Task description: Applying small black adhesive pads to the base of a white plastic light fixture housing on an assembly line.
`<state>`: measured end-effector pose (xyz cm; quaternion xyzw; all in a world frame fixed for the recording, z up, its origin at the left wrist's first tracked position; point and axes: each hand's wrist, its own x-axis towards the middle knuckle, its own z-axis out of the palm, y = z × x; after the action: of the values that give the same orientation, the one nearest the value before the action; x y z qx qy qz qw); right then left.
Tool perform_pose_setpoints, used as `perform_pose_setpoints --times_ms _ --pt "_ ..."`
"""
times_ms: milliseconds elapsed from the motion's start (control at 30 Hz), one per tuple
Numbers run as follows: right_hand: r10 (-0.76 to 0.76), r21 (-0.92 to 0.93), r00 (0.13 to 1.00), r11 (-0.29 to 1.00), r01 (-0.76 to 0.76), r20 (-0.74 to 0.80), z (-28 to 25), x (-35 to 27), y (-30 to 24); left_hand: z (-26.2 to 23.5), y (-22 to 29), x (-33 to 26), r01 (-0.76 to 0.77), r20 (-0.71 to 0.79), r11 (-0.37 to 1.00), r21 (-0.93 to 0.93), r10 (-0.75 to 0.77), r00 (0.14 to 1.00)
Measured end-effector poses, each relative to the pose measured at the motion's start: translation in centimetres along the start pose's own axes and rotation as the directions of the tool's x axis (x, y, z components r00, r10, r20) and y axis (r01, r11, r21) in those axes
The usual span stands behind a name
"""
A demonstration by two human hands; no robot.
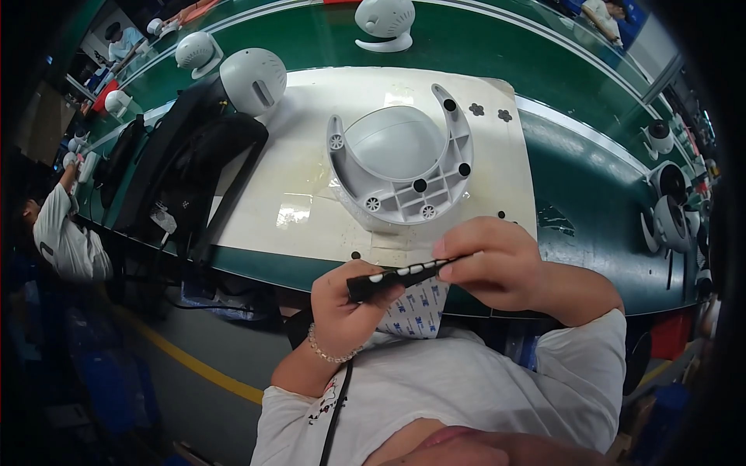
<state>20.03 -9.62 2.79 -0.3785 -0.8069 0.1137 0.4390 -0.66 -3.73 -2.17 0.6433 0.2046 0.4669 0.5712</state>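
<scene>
While the left hand [338,304] grips one end of a black strip [402,276] between thumb and fingers, the right hand [497,260] pinches its other end with thumb and fingertips. The strip, marked with a row of white spots, is held in the air just off the near edge of the bench [575,202], in front of the person's white shirt [458,380]. Below it hangs a white backing sheet [416,312] with blue print; whether the two are one piece cannot be told. A beaded bracelet [330,356] circles the left wrist.

Beyond the hands, a pale mat [295,182] covers part of the green bench top. On it lies a white rounded device [398,144] with its crescent base [396,203] facing up, three black round pads showing on the base among open round recesses. Two loose black dots [356,255] lie near the mat's near edge, and two dark flower-shaped marks [476,109] sit toward its far right corner.

To the left, a bulky black object [167,159] lies across the bench and mat, near a white globe-like unit [253,81]. More white units [670,221] stand at right. Farther out, a co-worker [68,233] sits at left, and a yellow line [194,357] crosses the grey floor [206,412].
</scene>
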Motion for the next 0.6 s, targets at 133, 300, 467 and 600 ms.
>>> perform_pose_setpoints --times_ms 133,300,467,600 --pt "-0.174 -0.019 0.98 0.985 0.173 -0.092 -0.2 0.9 -0.1 -0.1 -0.1 0.2 0.055 0.009 0.994 0.099 -0.056 0.998" --pt "0.095 0.052 0.992 0.994 -0.091 -0.079 0.9 1.8 -1.1 1.0 -0.2 1.1 -0.227 0.103 0.943 0.245 0.207 0.973" --pt "-0.165 -0.037 0.986 0.986 0.165 -0.008 0.5 1.1 -0.7 0.9 0.5 1.4 -0.244 0.185 0.906 0.345 0.189 0.964" --pt "-0.127 0.151 0.972 0.976 0.159 -0.198 2.3 1.1 -0.7 0.9 0.1 1.6 -0.265 0.234 0.884 0.386 0.184 0.955"
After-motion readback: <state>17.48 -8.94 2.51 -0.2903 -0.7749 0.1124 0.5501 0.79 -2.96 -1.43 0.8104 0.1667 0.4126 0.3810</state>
